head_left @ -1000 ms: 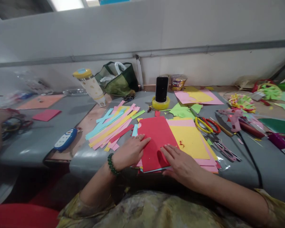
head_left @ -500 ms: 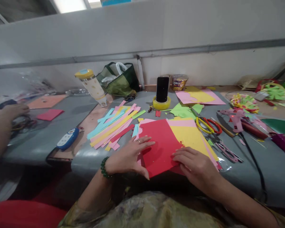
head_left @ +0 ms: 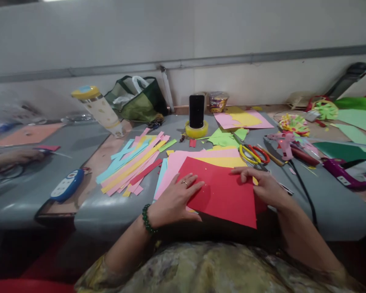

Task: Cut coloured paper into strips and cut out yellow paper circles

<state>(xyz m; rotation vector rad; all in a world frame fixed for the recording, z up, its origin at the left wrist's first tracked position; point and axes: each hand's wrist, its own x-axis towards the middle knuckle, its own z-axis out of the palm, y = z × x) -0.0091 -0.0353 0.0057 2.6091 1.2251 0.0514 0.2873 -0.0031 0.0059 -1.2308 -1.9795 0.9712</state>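
The left hand [head_left: 178, 197], fingers wide, rests on the red paper [head_left: 225, 195] over pink paper [head_left: 172, 165], maybe to stop it slipping. The right hand [head_left: 266, 187] bends its fingers at the edge; I can't tell if they pinch.

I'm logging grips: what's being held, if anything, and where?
Red paper, by its upper right corner, in the right hand; the left hand rests on it.

Mid-frame, a phone [head_left: 197, 110] stands on a tape roll [head_left: 196, 130], a cup [head_left: 218, 102] behind to its right. The bag [head_left: 146, 99] and, left of it, the bottle [head_left: 102, 112] sit upper left. Strips [head_left: 134, 160] lie left of the sheets [head_left: 221, 191], a glue gun [head_left: 285, 145] right; cables [head_left: 10, 176], apparently, far left.
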